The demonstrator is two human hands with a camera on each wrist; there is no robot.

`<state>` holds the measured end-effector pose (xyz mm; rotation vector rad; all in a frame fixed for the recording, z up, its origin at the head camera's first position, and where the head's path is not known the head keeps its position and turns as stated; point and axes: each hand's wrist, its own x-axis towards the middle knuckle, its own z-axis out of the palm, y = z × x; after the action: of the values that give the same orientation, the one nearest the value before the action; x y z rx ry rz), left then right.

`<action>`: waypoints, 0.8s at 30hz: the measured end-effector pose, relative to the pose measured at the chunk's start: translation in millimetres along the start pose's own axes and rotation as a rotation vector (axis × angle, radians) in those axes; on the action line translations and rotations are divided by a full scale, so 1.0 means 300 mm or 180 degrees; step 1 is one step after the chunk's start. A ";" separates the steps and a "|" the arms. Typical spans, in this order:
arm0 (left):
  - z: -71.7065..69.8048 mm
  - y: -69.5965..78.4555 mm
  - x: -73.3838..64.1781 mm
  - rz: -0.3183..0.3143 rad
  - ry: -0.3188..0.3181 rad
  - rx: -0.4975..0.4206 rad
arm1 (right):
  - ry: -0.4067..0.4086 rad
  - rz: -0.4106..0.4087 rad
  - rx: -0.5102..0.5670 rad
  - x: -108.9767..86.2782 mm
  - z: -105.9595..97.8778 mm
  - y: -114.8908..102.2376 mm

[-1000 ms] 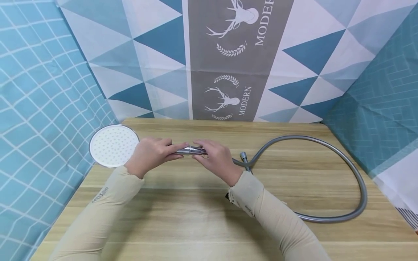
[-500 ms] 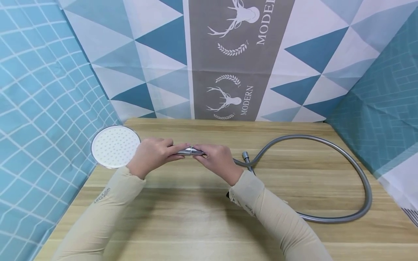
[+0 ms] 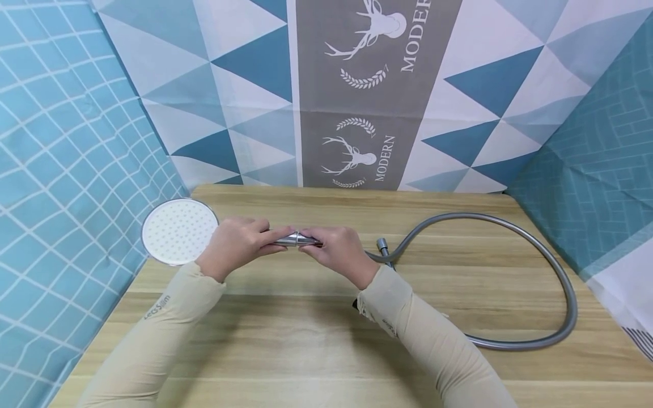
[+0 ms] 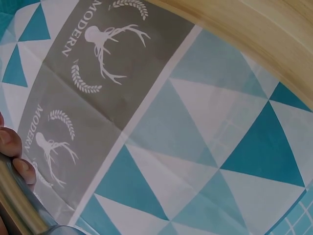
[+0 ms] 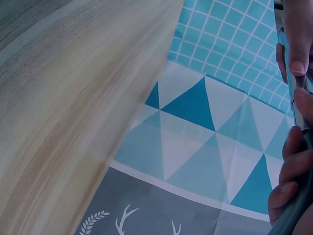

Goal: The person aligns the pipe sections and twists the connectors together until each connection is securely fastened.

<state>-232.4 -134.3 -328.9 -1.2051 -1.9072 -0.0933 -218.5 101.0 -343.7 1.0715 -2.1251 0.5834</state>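
A shower head with a round white face [image 3: 179, 231] is on the left in the head view. My left hand [image 3: 237, 246] grips its chrome handle, which also shows in the left wrist view as a shiny handle [image 4: 22, 200] beside fingertips. Pinched between my right hand's [image 3: 339, 249] thumb and fingers is the chrome end fitting [image 3: 307, 240] of a grey shower hose [image 3: 570, 294]. Fitting and handle meet end to end, with a thin seam between them. Whether the threads are engaged is hidden. At the right wrist view's edge, fingers [image 5: 286, 191] curl around the dark hose end.
The hose loops across the right side of the wooden tabletop [image 3: 285, 351]. Its other end fitting [image 3: 382, 245] lies just right of my right hand. A small dark thing [image 3: 355, 304] peeks out by the right cuff. Patterned sheets [image 3: 255, 85] stand behind and at both sides.
My right hand's fingers have shifted on the hose fitting, the forefinger now lower and nearer the seam. The left hand and shower head stay nearly in place.
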 end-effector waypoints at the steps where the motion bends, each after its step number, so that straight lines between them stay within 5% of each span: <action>1: 0.002 0.001 0.000 0.0007 0.0020 -0.0013 | -0.0012 0.0005 0.0036 -0.001 -0.001 0.000; 18: 0.011 0.002 0.006 0.0072 0.0041 -0.0049 | -0.0274 0.0129 0.0048 -0.001 -0.017 0.000; 24: 0.005 -0.003 0.012 0.0050 -0.0020 0.0062 | 0.0012 0.0002 -0.0281 -0.012 -0.005 0.011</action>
<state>-234.6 -131.6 -326.9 -1.2085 -1.8996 -0.0626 -219.0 105.8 -345.7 1.0202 -2.1277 0.4868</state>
